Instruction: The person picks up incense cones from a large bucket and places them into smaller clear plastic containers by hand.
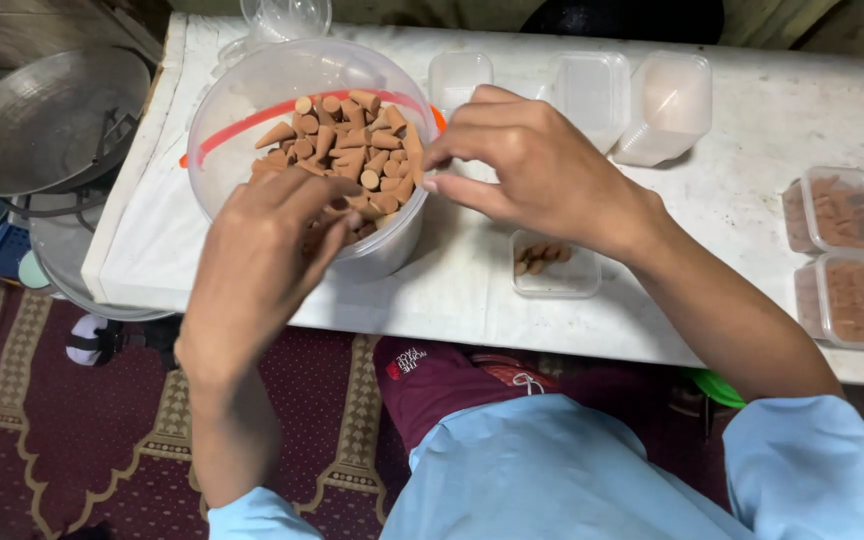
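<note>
Right now the left hand (262, 250) reaches into the clear tub (242, 110) of brown cones (352, 150) on the white tabletop (752, 130), fingers bunched loosely among them; whether it pinches one I cannot tell. Over the tub's right rim, the right hand (532, 165) holds its fingertips pressed together. Below that wrist sits a small box (557, 270) with a few cones.

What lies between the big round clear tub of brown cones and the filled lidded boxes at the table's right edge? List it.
In the head view: the right hand, and below it a small clear plastic box holding a few brown cones; beyond that, bare white tabletop.
</note>
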